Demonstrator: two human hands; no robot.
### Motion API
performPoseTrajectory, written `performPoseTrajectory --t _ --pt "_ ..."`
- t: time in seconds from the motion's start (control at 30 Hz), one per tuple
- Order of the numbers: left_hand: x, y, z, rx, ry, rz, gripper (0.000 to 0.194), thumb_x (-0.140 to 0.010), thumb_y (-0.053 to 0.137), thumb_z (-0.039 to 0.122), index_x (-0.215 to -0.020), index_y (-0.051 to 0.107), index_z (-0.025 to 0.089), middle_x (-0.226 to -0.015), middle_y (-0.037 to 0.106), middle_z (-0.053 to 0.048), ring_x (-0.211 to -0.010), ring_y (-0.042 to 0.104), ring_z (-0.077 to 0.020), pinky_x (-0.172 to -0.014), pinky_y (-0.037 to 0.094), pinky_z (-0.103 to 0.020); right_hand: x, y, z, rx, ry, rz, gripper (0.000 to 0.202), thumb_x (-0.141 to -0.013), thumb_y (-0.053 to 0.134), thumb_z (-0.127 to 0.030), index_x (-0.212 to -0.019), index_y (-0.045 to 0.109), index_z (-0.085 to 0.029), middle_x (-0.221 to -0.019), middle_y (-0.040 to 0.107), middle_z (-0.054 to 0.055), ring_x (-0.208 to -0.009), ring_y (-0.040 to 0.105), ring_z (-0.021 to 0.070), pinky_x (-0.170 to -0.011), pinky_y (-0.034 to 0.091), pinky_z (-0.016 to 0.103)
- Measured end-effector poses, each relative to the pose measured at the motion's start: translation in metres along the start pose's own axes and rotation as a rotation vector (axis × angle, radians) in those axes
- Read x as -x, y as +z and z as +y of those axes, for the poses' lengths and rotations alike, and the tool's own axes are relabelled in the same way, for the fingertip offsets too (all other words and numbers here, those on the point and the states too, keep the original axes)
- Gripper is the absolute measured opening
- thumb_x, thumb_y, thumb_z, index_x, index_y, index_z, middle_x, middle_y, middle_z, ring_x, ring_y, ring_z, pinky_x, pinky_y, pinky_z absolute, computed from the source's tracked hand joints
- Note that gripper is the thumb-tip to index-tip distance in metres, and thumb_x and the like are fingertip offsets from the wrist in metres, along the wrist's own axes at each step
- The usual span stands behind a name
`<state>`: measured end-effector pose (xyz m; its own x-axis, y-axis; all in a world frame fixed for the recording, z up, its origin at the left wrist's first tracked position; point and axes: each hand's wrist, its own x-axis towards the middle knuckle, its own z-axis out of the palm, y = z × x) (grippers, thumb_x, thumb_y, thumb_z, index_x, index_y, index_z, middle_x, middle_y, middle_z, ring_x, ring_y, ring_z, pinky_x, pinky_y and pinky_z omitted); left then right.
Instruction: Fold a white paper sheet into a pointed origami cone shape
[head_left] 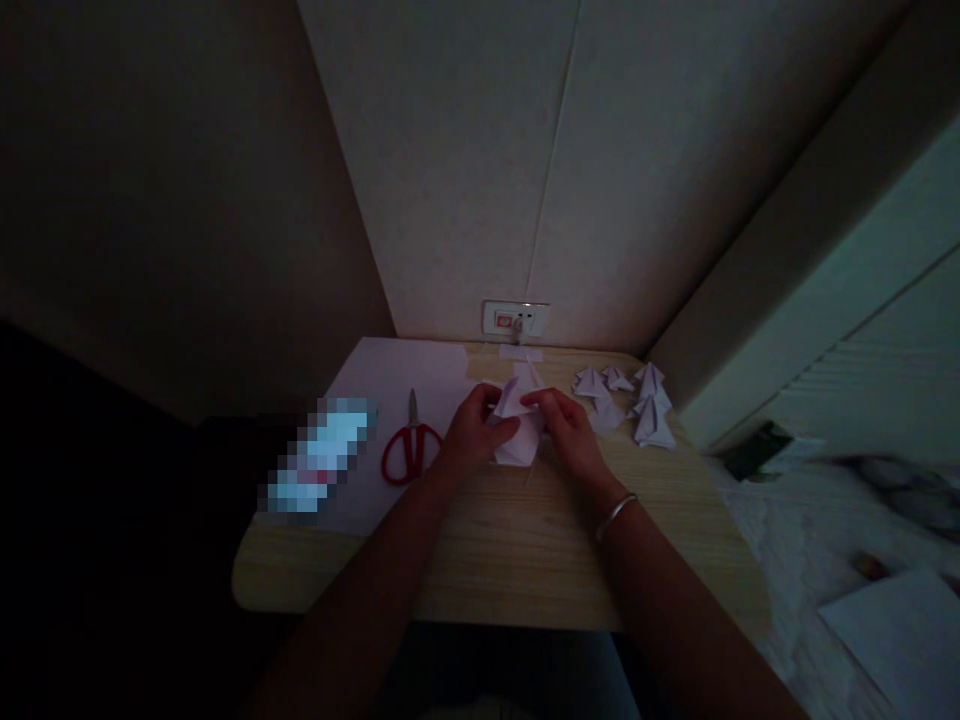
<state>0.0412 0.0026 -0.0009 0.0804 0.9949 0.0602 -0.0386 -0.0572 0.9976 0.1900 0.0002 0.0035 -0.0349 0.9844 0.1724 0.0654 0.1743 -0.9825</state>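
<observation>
Between my two hands is a partly folded piece of white paper (517, 443), with one flap standing up. My left hand (478, 428) grips its left side, the thumb lying across the front. On the other side my right hand (568, 428) pinches the upper right edge, its index finger over the flap. Scissors with red handles (413, 455) lie left of my left hand, blades pointing away from me, on white paper sheets (352, 378). Several folded white paper pieces (651, 405) stand at the table's back right. My palms are hidden.
The small wooden table (517, 570) has rounded corners and stands against the wall. A pixelated bright-screened device (322, 455) lies at its left. Behind, a wall socket (516, 319) holds a plug. To the right, a light bedding surface (795, 560) carries a white sheet (900, 630).
</observation>
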Motion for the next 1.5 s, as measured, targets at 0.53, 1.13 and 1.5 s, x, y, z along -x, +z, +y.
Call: performPoseTrajectory --t 0.53,1.13,1.5 --pt "0.003 0.001 -0.002 -0.382 0.206 0.088 0.029 -0.065 0.066 0.016 -0.092 0.056 0.021 -0.092 0.064 -0.001 -0.08 0.058 -0.0166 -0.072 0.043 -0.026 0.002 -0.003 0.003 0.063 -0.157 -0.088 0.027 -0.07 0.07 -0.041 -0.091 0.061 -0.026 -0.122 0.054 0.004 -0.116 0.049 0.0226 -0.099 0.037 0.04" --pt "0.001 0.004 -0.004 -0.213 0.145 0.068 0.038 -0.063 0.065 0.015 -0.099 0.054 0.019 -0.093 0.064 -0.002 -0.081 0.06 -0.0155 -0.071 0.047 -0.026 -0.002 -0.001 0.012 -0.018 -0.134 -0.045 0.012 -0.078 0.062 -0.035 -0.078 0.061 -0.023 -0.116 0.056 0.004 -0.107 0.054 0.0214 -0.09 0.045 0.038" --pt "0.001 0.002 0.004 0.355 -0.101 0.082 0.023 -0.072 0.059 0.039 -0.073 0.061 0.016 -0.07 0.059 0.0 -0.062 0.052 -0.0116 -0.057 0.04 -0.022 0.0 -0.003 0.006 0.26 -0.449 -0.022 0.015 -0.078 0.066 -0.025 -0.093 0.063 -0.025 -0.112 0.056 0.006 -0.109 0.054 0.0206 -0.098 0.04 0.042"
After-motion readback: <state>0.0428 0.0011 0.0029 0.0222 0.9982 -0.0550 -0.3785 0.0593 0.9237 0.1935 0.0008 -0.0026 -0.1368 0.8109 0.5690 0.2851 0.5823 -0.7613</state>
